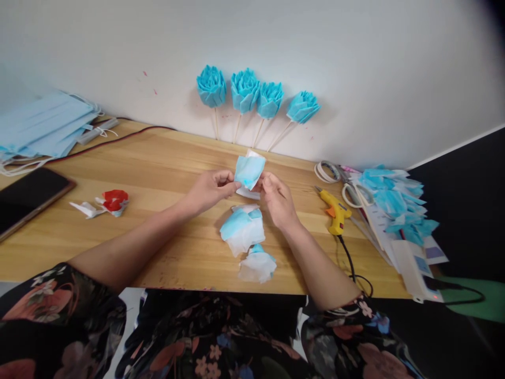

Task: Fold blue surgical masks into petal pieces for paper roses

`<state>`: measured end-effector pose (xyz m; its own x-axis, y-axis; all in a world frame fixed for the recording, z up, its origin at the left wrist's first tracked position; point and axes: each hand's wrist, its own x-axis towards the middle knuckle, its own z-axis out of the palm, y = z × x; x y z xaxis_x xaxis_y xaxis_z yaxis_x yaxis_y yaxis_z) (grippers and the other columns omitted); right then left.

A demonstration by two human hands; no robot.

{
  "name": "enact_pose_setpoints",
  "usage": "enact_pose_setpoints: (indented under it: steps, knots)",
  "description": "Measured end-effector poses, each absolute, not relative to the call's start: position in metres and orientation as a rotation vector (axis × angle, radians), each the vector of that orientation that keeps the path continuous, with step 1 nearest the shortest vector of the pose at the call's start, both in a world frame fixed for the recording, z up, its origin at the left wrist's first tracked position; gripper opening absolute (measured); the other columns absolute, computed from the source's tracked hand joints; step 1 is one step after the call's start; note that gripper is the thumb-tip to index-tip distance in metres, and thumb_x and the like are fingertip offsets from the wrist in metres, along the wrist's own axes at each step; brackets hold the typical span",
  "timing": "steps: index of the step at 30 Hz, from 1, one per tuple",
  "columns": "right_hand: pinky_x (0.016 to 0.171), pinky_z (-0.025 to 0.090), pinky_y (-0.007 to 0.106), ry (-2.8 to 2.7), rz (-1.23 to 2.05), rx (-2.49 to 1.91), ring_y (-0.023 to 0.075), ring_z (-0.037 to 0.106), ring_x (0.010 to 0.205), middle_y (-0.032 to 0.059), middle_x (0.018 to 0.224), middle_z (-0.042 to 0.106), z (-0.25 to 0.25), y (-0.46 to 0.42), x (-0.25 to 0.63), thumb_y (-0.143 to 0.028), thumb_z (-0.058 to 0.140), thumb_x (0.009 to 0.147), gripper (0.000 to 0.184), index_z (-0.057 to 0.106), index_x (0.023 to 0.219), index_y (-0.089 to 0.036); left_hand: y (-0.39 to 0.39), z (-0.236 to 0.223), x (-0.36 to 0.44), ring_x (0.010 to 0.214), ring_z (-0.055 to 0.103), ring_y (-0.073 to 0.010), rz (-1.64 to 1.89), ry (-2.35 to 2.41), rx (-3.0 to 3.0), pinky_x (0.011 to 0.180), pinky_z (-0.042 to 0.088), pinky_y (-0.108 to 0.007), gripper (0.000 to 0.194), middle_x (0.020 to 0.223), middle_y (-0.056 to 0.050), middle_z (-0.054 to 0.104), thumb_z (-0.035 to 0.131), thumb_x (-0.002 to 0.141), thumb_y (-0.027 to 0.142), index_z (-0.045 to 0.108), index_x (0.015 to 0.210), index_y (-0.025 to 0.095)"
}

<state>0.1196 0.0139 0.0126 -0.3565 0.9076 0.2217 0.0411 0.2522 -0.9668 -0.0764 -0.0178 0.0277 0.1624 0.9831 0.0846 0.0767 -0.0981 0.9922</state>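
Note:
Between both hands, above the wooden table (165, 168), is a small light-blue piece of mask fabric (250, 169) with white layers at its edges. My left hand (215, 190) pinches its lower left corner between thumb and fingers. On the other side my right hand (276, 197) has its fingers closed on the lower right edge. Just below, a loose pile of blue and white fabric pieces (242, 229) lies on the table. Closer to me sits a smaller crumpled fabric bundle (258, 265), mostly white with a blue tip.
Several blue fabric flowers (245, 90) on sticks lean against the wall. To the right lie a yellow glue gun (335, 210), tape roll (326, 171), scissors (357, 196), cut fabric pieces (394, 197) and a power strip (414, 268). Leftward are masks (51, 123), a phone (31, 197) and red-white scraps (114, 201).

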Motion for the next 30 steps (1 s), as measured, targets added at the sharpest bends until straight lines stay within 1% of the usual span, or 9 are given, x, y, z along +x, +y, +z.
enact_pose_setpoints:
  steps: [3, 7, 10, 15, 21, 23, 26, 28, 30]
  knots:
    - [0.087, 0.053, 0.033, -1.578, 1.29, -0.869, 0.016, 0.065, 0.088, 0.0007, 0.092, 0.071, 0.014, 0.013, 0.119, -0.052, 0.073, 0.082, 0.035, 0.068, 0.104, -0.025, -0.018, 0.03, -0.077, 0.058, 0.046, -0.0089, 1.105, 1.114, 1.408, 0.057, 0.036, -0.023, 0.026, 0.062, 0.004, 0.05, 0.066, 0.08, 0.036, 0.053, 0.067, 0.018]
    - [0.084, 0.053, 0.031, -1.558, 1.296, -0.872, 0.0139, 0.064, 0.083, -0.001, 0.088, 0.07, 0.015, 0.014, 0.118, -0.039, 0.075, 0.081, 0.024, 0.069, 0.098, -0.024, -0.018, 0.032, -0.077, 0.057, 0.047, -0.0084, 1.102, 1.142, 1.368, 0.057, 0.037, -0.022, 0.024, 0.061, 0.003, 0.053, 0.066, 0.077, 0.037, 0.056, 0.068, 0.017]
    - [0.083, 0.053, 0.031, -1.561, 1.297, -0.879, 0.0145, 0.064, 0.082, -0.0012, 0.086, 0.07, 0.016, 0.015, 0.12, -0.039, 0.075, 0.081, 0.023, 0.07, 0.097, -0.024, -0.015, 0.032, -0.08, 0.055, 0.046, -0.0082, 1.113, 1.167, 1.323, 0.056, 0.037, -0.022, 0.024, 0.058, 0.003, 0.053, 0.067, 0.075, 0.037, 0.057, 0.068, 0.017]
    - [0.082, 0.055, 0.034, -1.537, 1.346, -0.905, 0.0173, 0.066, 0.083, -0.0007, 0.085, 0.071, 0.021, 0.015, 0.12, -0.042, 0.076, 0.078, 0.029, 0.071, 0.101, -0.025, -0.013, 0.031, -0.084, 0.053, 0.044, -0.0081, 1.094, 1.185, 1.28, 0.055, 0.036, -0.022, 0.025, 0.054, 0.003, 0.052, 0.068, 0.071, 0.036, 0.055, 0.063, 0.017]
    - [0.087, 0.054, 0.036, -1.451, 1.418, -0.914, 0.0181, 0.068, 0.087, 0.0003, 0.092, 0.075, 0.017, 0.017, 0.12, -0.04, 0.079, 0.074, 0.035, 0.071, 0.104, -0.025, -0.012, 0.031, -0.085, 0.055, 0.046, -0.0091, 1.078, 1.177, 1.248, 0.057, 0.039, -0.023, 0.028, 0.056, 0.003, 0.053, 0.071, 0.07, 0.04, 0.057, 0.063, 0.017]
    - [0.088, 0.054, 0.036, -1.437, 1.427, -0.91, 0.0188, 0.069, 0.09, 0.0008, 0.094, 0.076, 0.016, 0.019, 0.122, -0.04, 0.078, 0.075, 0.035, 0.071, 0.105, -0.025, -0.012, 0.03, -0.086, 0.057, 0.049, -0.0102, 1.058, 1.161, 1.271, 0.059, 0.041, -0.023, 0.031, 0.06, 0.001, 0.057, 0.069, 0.072, 0.044, 0.059, 0.065, 0.016]
    - [0.09, 0.054, 0.036, -1.439, 1.442, -0.888, 0.0194, 0.069, 0.093, 0.0008, 0.094, 0.076, 0.016, 0.02, 0.122, -0.041, 0.077, 0.076, 0.032, 0.072, 0.103, -0.025, -0.011, 0.031, -0.088, 0.063, 0.054, -0.0135, 1.065, 1.131, 1.365, 0.06, 0.043, -0.026, 0.04, 0.071, -0.004, 0.064, 0.059, 0.081, 0.054, 0.065, 0.072, 0.016]
    - [0.09, 0.054, 0.036, -1.445, 1.444, -0.889, 0.0189, 0.069, 0.091, 0.0001, 0.091, 0.076, 0.017, 0.018, 0.122, -0.04, 0.078, 0.075, 0.03, 0.072, 0.1, -0.025, -0.012, 0.032, -0.089, 0.067, 0.055, -0.0152, 1.124, 1.145, 1.407, 0.061, 0.043, -0.027, 0.048, 0.075, -0.006, 0.065, 0.053, 0.087, 0.061, 0.066, 0.076, 0.016]
    - [0.09, 0.054, 0.036, -1.462, 1.437, -0.897, 0.0184, 0.068, 0.09, -0.0003, 0.091, 0.076, 0.017, 0.016, 0.12, -0.039, 0.079, 0.074, 0.03, 0.073, 0.1, -0.025, -0.013, 0.033, -0.088, 0.068, 0.054, -0.0153, 1.176, 1.163, 1.426, 0.062, 0.043, -0.027, 0.052, 0.073, -0.005, 0.062, 0.052, 0.088, 0.064, 0.064, 0.074, 0.016]
